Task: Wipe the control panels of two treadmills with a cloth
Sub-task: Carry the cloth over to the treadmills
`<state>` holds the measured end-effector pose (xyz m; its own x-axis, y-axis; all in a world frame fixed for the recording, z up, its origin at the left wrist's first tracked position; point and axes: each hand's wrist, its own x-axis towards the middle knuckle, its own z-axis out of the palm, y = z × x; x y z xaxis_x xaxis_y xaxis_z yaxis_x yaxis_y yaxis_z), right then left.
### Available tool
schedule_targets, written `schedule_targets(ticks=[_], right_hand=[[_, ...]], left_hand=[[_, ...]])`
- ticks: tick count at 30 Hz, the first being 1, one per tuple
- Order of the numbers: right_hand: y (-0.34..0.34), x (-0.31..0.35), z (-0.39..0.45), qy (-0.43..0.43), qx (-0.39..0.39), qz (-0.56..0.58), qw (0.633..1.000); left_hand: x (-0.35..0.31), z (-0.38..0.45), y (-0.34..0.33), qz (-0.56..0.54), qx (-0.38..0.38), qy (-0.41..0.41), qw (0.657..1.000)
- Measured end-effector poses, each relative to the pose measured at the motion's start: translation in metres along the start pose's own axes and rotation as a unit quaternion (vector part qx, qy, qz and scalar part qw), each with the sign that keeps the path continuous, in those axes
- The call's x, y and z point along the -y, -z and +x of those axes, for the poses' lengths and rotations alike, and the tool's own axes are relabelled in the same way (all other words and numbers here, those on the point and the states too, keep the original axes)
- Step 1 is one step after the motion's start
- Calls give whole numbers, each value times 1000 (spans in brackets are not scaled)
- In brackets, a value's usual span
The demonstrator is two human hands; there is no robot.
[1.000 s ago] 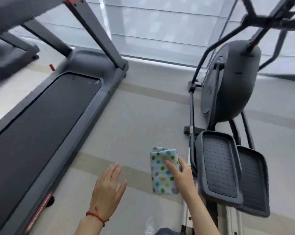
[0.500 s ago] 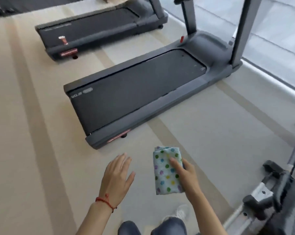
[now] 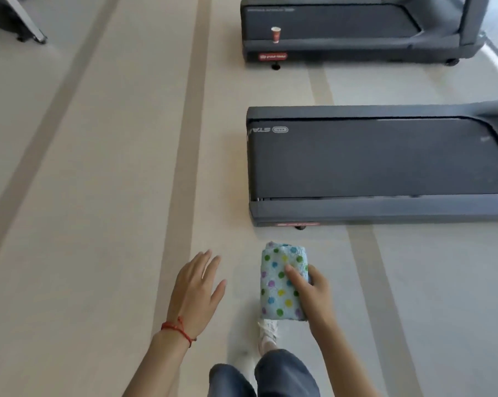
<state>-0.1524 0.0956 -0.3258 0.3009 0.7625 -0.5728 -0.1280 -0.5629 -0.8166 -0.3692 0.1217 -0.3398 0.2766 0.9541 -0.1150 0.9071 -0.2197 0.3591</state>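
My right hand (image 3: 313, 293) grips a folded light-blue cloth (image 3: 279, 287) with coloured dots, held above the floor. My left hand (image 3: 197, 290) hovers beside it, fingers spread, holding nothing; a red string circles its wrist. The near treadmill (image 3: 385, 164) lies ahead on the right, its rear end facing left. A second treadmill (image 3: 356, 27) stands farther back. Neither control panel is in view.
A red paper cup (image 3: 275, 34) stands on the rear of the far treadmill's belt. A dark machine leg (image 3: 27, 27) shows at the top left. Beige striped floor (image 3: 98, 167) stretches to the left. My legs and a white shoe (image 3: 267, 333) are below.
The view has swung left, away from the elliptical and window, to the treadmills' rear ends. Both hands keep the same pose, the cloth still in my right hand.
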Motion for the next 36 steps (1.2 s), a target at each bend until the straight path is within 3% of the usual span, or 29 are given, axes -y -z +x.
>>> schedule_targets(ticks=[8,18,36], right_hand=[[-48,66,104,-2,38,-33,999],[-125,171,218,21,59,-41,997],[-313,338,441,18,-20,-2,1000]], left_hand=[[33,100,15,-12,4,55,998],[86,245,69,-10,-48,49,998],[262,574,169,32,-44,-54,997]])
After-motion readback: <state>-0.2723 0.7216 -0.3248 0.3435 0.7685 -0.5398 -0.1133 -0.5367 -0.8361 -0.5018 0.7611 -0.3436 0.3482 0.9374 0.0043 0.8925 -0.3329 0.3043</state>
